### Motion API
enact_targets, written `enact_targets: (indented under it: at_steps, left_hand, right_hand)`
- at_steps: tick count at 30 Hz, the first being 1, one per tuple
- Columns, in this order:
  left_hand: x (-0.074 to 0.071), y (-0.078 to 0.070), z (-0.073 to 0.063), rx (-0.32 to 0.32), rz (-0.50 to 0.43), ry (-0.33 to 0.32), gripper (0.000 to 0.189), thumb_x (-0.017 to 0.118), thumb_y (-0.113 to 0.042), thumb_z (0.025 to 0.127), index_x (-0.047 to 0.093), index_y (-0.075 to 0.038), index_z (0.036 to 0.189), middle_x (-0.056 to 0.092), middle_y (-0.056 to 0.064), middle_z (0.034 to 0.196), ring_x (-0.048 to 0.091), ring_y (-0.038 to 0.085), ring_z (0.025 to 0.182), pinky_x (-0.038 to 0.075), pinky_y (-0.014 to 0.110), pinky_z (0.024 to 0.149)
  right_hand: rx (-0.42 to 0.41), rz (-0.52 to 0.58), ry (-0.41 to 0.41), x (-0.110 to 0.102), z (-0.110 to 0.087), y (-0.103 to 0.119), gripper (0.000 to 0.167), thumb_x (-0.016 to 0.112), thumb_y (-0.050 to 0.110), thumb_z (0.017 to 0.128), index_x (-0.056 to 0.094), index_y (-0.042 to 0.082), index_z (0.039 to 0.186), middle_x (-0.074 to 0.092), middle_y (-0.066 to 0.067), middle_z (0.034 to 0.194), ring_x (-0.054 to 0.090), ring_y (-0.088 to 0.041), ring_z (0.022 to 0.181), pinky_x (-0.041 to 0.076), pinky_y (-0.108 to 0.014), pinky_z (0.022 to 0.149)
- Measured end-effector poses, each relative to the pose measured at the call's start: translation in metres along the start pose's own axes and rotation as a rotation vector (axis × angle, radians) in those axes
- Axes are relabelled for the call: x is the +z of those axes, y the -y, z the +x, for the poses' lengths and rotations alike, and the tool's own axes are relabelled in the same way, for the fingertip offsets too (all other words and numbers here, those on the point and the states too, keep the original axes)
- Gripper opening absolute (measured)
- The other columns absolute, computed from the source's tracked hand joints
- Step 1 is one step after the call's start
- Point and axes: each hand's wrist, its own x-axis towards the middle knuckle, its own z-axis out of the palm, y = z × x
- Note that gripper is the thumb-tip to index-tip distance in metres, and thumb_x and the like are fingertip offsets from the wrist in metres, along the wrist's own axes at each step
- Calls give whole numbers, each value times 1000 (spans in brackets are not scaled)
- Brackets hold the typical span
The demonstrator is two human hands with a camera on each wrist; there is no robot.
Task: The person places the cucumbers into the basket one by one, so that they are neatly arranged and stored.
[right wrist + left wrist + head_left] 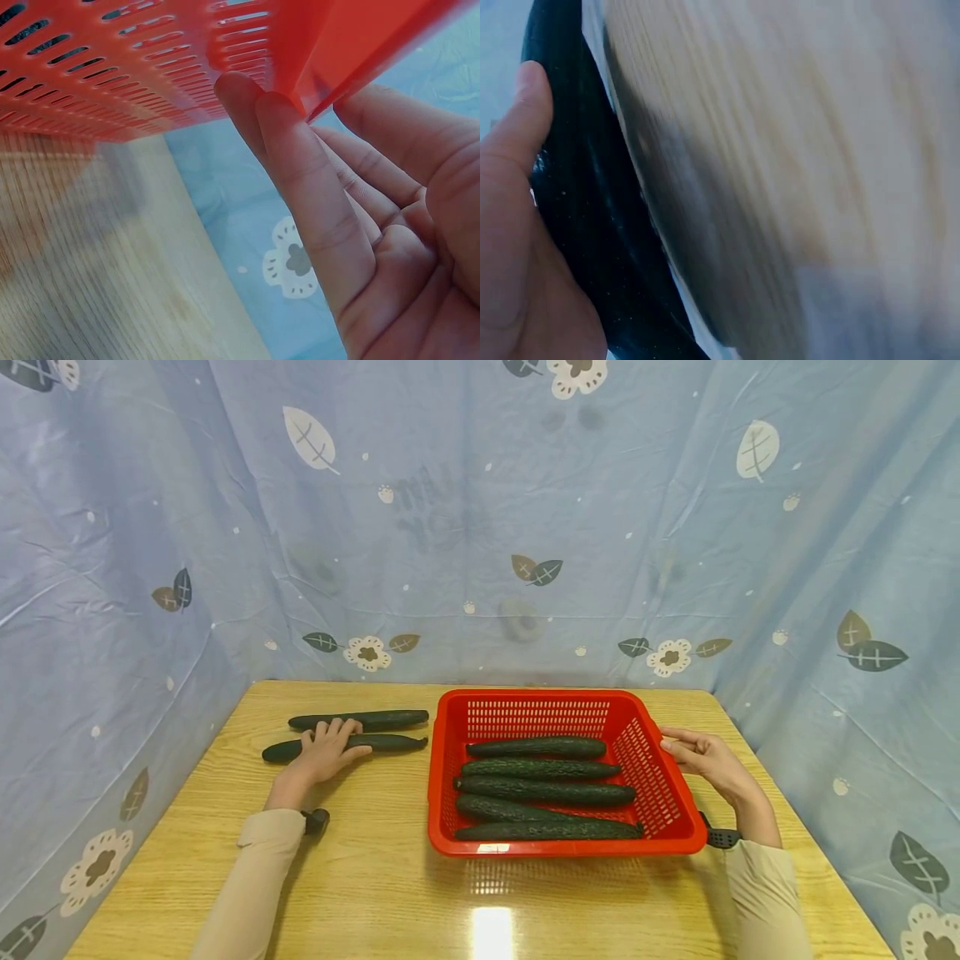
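Observation:
On the left of the table, my left hand (324, 752) grips the nearer of two dark green cucumbers, its fingers laid over the nearer cucumber (393, 742). In the left wrist view the thumb (532, 97) lies along this cucumber (607, 202). Just behind it lies the farther cucumber (393, 719). My right hand (708, 762) pinches the right rim of a red plastic basket (566, 849). The right wrist view has its fingers (292, 150) under the rim and the thumb at the rim's outer edge. Several cucumbers (543, 790) lie crosswise inside the basket.
The light wooden table (360, 877) extends under both arms, with bare wood in front of the basket. A blue patterned curtain (465, 527) hangs behind the table and along both sides. Dark straps with devices sit on both wrists.

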Motion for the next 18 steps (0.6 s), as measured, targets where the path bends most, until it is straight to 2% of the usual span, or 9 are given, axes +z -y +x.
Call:
enact_targets:
  at_steps: [8,18]
  left_hand:
    - [-17,-11,-4,-32,-35,-15,44,45,-49,94,39,-15,122,36,14,124,27,33,99,15,55,82]
    - [-43,-28,-10,-53,-39,-25,51,41,-55,93,38,-15,124,37,12,121,27,34,102,13,56,82]
  right_hand:
    - [-18,37,9,1,1,0,54,48,20,98,30,-12,138,67,13,101,66,-8,91,51,-21,78]
    - [-7,54,-6,1,1,0,55,50,19,97,31,-12,138,68,12,100,67,-9,90,50,-19,78]
